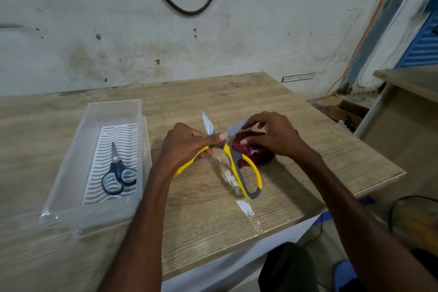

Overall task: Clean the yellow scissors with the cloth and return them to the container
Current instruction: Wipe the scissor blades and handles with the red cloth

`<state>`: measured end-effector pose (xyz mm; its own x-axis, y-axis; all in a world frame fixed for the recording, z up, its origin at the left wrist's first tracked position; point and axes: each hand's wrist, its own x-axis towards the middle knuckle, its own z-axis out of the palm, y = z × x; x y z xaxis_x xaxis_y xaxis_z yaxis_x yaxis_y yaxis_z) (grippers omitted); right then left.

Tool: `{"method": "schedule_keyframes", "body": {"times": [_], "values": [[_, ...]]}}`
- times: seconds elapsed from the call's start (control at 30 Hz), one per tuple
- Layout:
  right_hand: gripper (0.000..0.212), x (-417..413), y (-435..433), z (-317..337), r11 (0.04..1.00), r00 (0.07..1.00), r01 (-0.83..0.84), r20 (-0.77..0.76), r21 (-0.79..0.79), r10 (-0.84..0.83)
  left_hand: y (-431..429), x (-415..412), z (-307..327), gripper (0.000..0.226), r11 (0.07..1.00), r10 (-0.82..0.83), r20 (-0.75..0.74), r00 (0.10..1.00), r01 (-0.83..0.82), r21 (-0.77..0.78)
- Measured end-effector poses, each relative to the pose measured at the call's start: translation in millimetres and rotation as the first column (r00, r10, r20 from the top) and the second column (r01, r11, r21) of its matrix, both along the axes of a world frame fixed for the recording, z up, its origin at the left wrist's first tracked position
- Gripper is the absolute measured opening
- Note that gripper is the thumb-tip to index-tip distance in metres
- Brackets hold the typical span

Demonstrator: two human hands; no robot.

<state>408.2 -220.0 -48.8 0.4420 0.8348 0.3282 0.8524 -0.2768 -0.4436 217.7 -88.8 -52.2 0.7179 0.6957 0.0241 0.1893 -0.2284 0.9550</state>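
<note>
The yellow scissors (239, 168) with grey grips are spread wide open just above the wooden table (308, 149). My left hand (187, 147) grips one yellow handle near the pivot, thumb by the blades. One blade points up and away, the other points right. My right hand (272, 135) holds the dark red cloth (256, 152) and pinches the tip of the right-pointing blade. The clear plastic container (71, 173) with a white slotted liner lies to the left.
Small blue scissors (118, 173) lie shut inside the container. White scuff marks (245, 207) streak the table near its front edge. A second wooden surface (407, 83) stands at the right, and cables run along the floor and wall.
</note>
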Motion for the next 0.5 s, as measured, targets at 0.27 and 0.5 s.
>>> {"method": "schedule_keyframes", "body": {"times": [0.27, 0.5], "values": [[0.003, -0.3, -1.2, 11.8, 0.939, 0.974, 0.225, -0.090, 0.260, -0.209, -0.8, -0.9, 0.1, 0.039, 0.999, -0.022, -0.010, 1.000, 0.022, 0.027], [0.026, -1.1, 0.5, 47.2, 0.982, 0.863, 0.053, -0.504, 0.180, 0.046, -5.8, 3.1, 1.7, 0.033, 0.964, -0.243, -0.087, 0.966, 0.251, 0.084]]}}
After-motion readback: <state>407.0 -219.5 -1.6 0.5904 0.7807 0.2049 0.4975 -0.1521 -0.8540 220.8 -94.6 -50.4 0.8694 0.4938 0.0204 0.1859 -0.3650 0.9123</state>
